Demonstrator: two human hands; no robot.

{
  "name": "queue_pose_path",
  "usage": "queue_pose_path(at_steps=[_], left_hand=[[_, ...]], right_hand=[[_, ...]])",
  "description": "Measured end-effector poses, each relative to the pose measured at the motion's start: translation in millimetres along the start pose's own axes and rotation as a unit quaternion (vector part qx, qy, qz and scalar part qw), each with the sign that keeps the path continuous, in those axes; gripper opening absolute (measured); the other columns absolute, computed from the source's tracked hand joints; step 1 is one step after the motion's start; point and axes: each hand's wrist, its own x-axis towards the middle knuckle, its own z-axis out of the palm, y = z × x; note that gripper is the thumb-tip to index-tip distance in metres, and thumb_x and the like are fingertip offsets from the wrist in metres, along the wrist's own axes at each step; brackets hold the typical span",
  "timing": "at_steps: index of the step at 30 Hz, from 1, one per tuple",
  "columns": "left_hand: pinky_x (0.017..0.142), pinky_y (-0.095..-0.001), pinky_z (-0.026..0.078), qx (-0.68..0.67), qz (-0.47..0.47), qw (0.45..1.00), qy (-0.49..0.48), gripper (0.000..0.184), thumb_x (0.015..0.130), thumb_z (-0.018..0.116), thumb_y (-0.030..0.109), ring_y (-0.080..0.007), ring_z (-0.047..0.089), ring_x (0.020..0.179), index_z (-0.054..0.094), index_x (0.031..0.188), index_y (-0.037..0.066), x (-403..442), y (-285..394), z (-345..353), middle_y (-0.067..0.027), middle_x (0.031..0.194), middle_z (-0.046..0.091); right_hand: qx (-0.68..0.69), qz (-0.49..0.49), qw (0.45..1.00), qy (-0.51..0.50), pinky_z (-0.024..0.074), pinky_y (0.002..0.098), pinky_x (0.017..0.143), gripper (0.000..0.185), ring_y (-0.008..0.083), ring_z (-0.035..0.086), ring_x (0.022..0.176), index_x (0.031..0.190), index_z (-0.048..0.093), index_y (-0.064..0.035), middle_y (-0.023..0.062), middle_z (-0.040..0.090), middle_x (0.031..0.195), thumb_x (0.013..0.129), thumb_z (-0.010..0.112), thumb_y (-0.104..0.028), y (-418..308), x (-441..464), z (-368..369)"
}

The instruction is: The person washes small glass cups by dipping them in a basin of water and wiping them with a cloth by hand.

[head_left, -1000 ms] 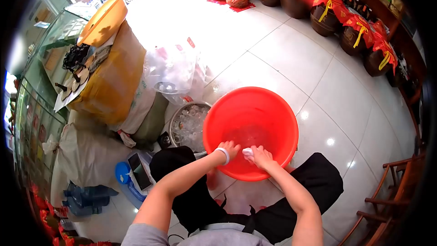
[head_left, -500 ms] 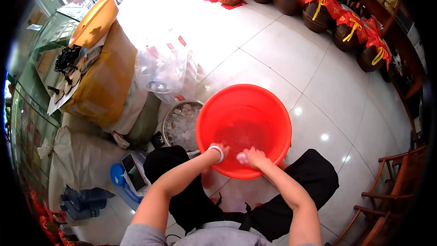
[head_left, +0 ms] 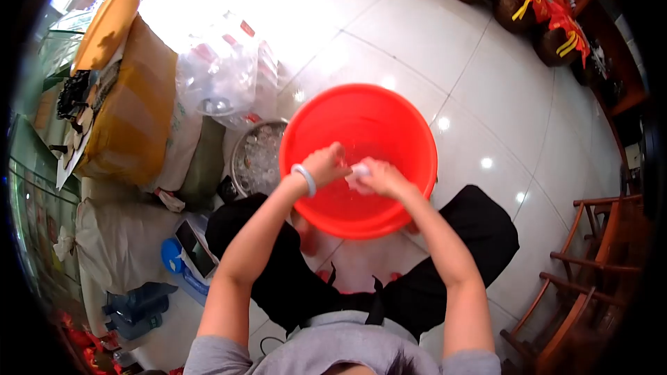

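A large red basin (head_left: 396, 118) stands on the tiled floor between my knees. My left hand (head_left: 328, 164), with a white band on its wrist, is over the basin with its fingers curled in; whatever they hold, if anything, is too small to tell. Just right of it, my right hand (head_left: 381, 178) grips a small whitish item (head_left: 359, 172) whose shape is blurred. The fingertips of both hands are close together near that item. Left of the basin, a metal bowl (head_left: 240, 167) holds many small clear pieces.
Clear plastic bags (head_left: 226, 73) lie behind the bowl. At left are a taped box (head_left: 142, 97) with an orange basin (head_left: 108, 24) on top, a white sack (head_left: 125, 243) and a phone (head_left: 196, 246). Wooden chair (head_left: 590, 264) at right; dark jars (head_left: 514, 10) stand at upper right.
The view has tilted down. My hands have risen from low in the basin and come closer together, with the whitish item still in my right hand.
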Motion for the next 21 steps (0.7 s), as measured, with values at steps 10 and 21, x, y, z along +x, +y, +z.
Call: queue_pose_path(at_steps=[10, 21], left_hand=[[0.054, -0.0314, 0.044, -0.318, -0.149, 0.927, -0.134, 0.030, 0.085, 0.057, 0.034, -0.0151, 0.052, 0.059, 0.049, 0.093, 0.006, 14.9, -27.1, 46.8, -0.0067, 0.074, 0.057], [0.063, -0.0306, 0.043, -0.777, -0.130, 0.598, -0.150, 0.031, 0.088, 0.040, 0.037, -0.0190, 0.053, 0.070, 0.055, 0.095, 0.011, 23.0, -19.3, 39.6, -0.0075, 0.083, 0.059]], right_hand=[[0.133, 0.088, 0.987, 0.038, 0.0509, 0.0357, 0.061, 0.037, 0.0246, 0.064, 0.065, 0.099, 0.055, -0.0067, 0.0185, 0.063, 0.086, 0.081, 0.053, -0.038, 15.8, 2.6, 2.4], [0.466, 0.011, 0.852, 0.236, 0.0480, 0.0315, 0.068, 0.043, 0.0204, 0.060, 0.081, 0.103, 0.056, 0.0000, 0.0118, 0.061, 0.090, 0.090, 0.044, -0.039, -2.0, -4.9, -27.3]])
